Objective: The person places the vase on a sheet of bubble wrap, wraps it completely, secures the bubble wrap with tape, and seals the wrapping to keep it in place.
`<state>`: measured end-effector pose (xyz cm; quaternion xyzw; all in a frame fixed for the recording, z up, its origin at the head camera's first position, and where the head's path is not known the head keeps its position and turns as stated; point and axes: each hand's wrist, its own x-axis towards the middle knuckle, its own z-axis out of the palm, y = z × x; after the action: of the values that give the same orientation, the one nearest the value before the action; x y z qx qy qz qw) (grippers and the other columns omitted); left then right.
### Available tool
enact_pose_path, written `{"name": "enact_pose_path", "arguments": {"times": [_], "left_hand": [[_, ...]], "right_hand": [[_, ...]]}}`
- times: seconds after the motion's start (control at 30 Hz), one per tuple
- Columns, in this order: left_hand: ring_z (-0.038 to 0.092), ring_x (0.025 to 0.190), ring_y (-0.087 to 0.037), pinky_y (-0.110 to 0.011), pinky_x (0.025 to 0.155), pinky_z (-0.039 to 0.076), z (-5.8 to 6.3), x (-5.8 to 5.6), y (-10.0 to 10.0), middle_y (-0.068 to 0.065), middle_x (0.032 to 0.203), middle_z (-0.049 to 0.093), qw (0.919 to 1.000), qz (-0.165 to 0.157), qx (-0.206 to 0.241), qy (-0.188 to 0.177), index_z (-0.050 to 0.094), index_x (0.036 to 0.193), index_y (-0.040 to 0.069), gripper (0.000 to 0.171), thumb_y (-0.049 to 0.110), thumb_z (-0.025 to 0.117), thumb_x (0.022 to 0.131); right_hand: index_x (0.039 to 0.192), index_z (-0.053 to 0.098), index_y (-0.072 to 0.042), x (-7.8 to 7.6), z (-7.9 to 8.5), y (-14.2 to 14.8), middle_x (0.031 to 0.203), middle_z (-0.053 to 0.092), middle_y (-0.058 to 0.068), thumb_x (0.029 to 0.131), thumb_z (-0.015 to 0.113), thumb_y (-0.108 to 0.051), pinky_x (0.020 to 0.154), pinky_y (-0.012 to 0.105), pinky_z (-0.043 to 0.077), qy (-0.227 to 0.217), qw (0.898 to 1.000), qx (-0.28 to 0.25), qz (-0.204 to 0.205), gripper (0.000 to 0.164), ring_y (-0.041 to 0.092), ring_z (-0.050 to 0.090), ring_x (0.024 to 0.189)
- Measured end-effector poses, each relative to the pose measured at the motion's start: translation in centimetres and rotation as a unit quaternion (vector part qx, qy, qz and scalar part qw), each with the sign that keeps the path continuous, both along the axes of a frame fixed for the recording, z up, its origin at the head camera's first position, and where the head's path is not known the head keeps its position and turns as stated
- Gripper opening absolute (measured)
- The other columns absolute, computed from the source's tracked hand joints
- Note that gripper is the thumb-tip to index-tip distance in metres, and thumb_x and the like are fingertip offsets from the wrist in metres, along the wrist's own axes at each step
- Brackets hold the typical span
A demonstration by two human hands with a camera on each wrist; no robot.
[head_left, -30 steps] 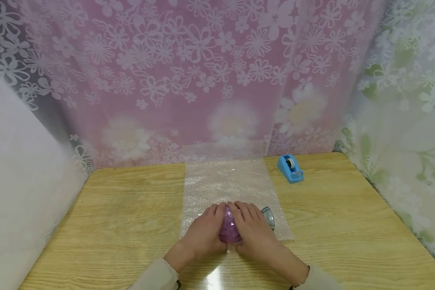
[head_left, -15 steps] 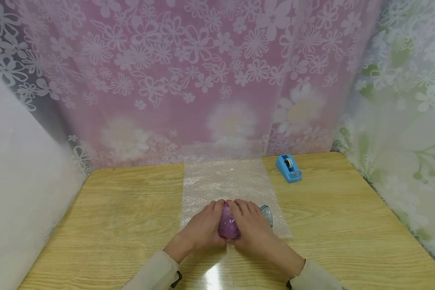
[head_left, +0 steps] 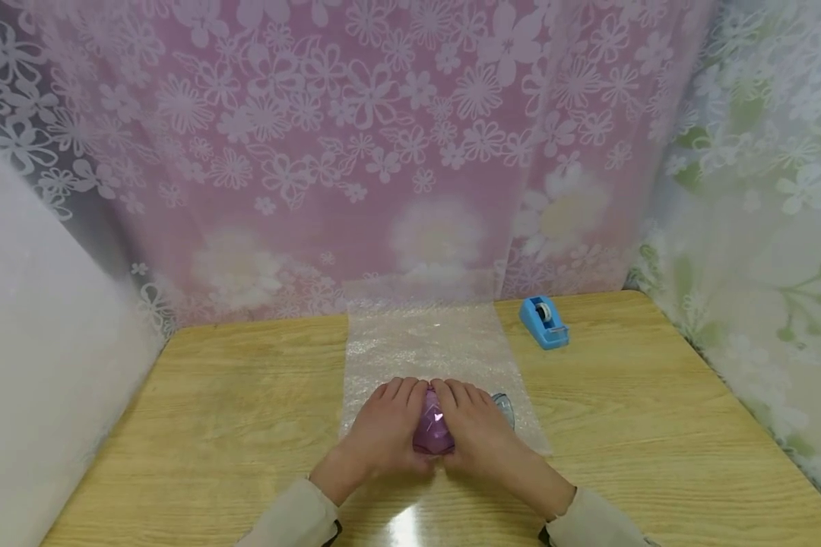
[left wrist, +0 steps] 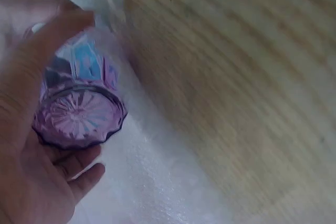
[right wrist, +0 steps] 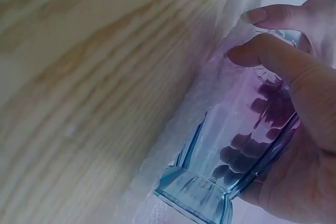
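A glass vessel (head_left: 433,429), purple at one part and clear blue at the other, lies on its side on a sheet of bubble wrap (head_left: 424,334). My left hand (head_left: 386,425) curls round its purple part; in the left wrist view a scalloped purple end (left wrist: 79,116) with a starburst pattern faces the camera. Close beside it, my right hand (head_left: 479,425) grips the vessel too, with thumb on the near side and fingers over the far side. The flared blue end (right wrist: 194,195) sticks out past that hand. Both palms hide much of the glass.
A blue tape dispenser (head_left: 544,323) with a roll in it stands at the back right of the wooden table (head_left: 232,395). The far end of the bubble wrap reaches up against a pink flowered curtain (head_left: 356,152). Pale cloths hang at both sides.
The hands stay almost in place round the vessel. Highlights and facets on its purple part have shifted slightly, and the head view has moved a little.
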<state>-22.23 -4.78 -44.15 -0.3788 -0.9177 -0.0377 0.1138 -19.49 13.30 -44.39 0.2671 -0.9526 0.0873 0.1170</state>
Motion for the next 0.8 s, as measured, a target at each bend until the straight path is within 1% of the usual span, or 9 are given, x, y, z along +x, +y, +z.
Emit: {"name": "enact_pose_path", "arguments": {"times": [0.1,0.2,0.33,0.43,0.57,0.63,0.73,0.8], "left_hand": [[0.048,0.113,-0.024,-0.04,0.097,0.041,-0.17,0.51,0.09,-0.01,0.123,0.05,0.9998,0.017,-0.002,0.008,0.04,0.135,0.001,0.105,0.057,0.079,0.055],[0.05,0.11,-0.025,-0.04,0.095,0.043,-0.32,0.85,0.18,-0.012,0.121,0.052,0.9994,0.031,0.007,0.016,0.04,0.134,0.0,0.101,0.048,0.08,0.055],[0.051,0.109,-0.025,-0.039,0.094,0.044,-0.42,1.02,0.18,-0.013,0.119,0.053,0.999,0.036,0.02,0.015,0.041,0.132,-0.001,0.094,0.039,0.078,0.056],[0.051,0.109,-0.025,-0.039,0.094,0.044,-0.41,0.94,0.13,-0.013,0.119,0.054,0.9992,0.031,0.023,0.011,0.041,0.132,0.0,0.093,0.041,0.078,0.058],[0.052,0.108,-0.025,-0.039,0.092,0.046,-0.38,0.7,0.04,-0.013,0.118,0.054,0.9994,0.022,0.023,0.017,0.041,0.131,0.001,0.093,0.044,0.078,0.059],[0.052,0.107,-0.025,-0.038,0.09,0.046,-0.37,0.57,0.01,-0.012,0.118,0.054,0.9994,0.018,0.025,0.014,0.041,0.131,0.001,0.092,0.043,0.078,0.059],[0.052,0.108,-0.025,-0.038,0.091,0.046,-0.32,0.33,-0.1,-0.012,0.119,0.053,0.9993,0.017,0.033,-0.006,0.04,0.131,0.001,0.092,0.043,0.079,0.059],[0.052,0.108,-0.024,-0.038,0.092,0.046,-0.22,0.18,-0.19,-0.012,0.118,0.053,0.9987,0.019,0.04,-0.023,0.04,0.131,0.001,0.092,0.044,0.08,0.06]], "right_hand": [[0.135,0.038,0.004,-0.05,0.1,-0.11,0.126,0.049,0.022,0.059,0.087,-0.04,0.099,0.048,0.038,-0.004,1.0,0.001,0.003,0.101,0.037,0.047,0.117],[0.135,0.038,0.005,-0.1,0.22,-0.13,0.127,0.049,0.023,0.059,0.088,-0.038,0.1,0.048,0.037,-0.003,1.0,-0.001,0.009,0.1,0.037,0.047,0.118],[0.135,0.038,0.006,-0.22,0.4,-0.04,0.128,0.048,0.023,0.059,0.088,-0.035,0.103,0.047,0.034,-0.016,1.0,-0.008,0.017,0.1,0.037,0.045,0.12],[0.137,0.036,0.006,-0.34,0.57,0.03,0.13,0.047,0.023,0.058,0.087,-0.033,0.104,0.047,0.033,-0.035,0.999,-0.014,0.016,0.101,0.037,0.044,0.122],[0.141,0.033,0.003,-0.46,0.71,0.11,0.135,0.044,0.022,0.057,0.086,-0.027,0.104,0.048,0.033,-0.053,0.998,-0.021,0.007,0.103,0.037,0.041,0.125],[0.142,0.032,0.002,-0.42,0.74,0.13,0.136,0.043,0.021,0.056,0.085,-0.026,0.104,0.048,0.032,-0.054,0.998,-0.026,0.005,0.105,0.036,0.04,0.125],[0.143,0.031,0.0,-0.29,0.65,0.05,0.135,0.042,0.021,0.058,0.086,-0.031,0.105,0.052,0.029,-0.047,0.998,-0.037,0.008,0.106,0.036,0.039,0.125],[0.143,0.032,0.0,-0.18,0.53,-0.1,0.134,0.043,0.02,0.06,0.085,-0.035,0.106,0.053,0.027,-0.033,0.999,-0.039,0.01,0.104,0.036,0.039,0.124]]}}
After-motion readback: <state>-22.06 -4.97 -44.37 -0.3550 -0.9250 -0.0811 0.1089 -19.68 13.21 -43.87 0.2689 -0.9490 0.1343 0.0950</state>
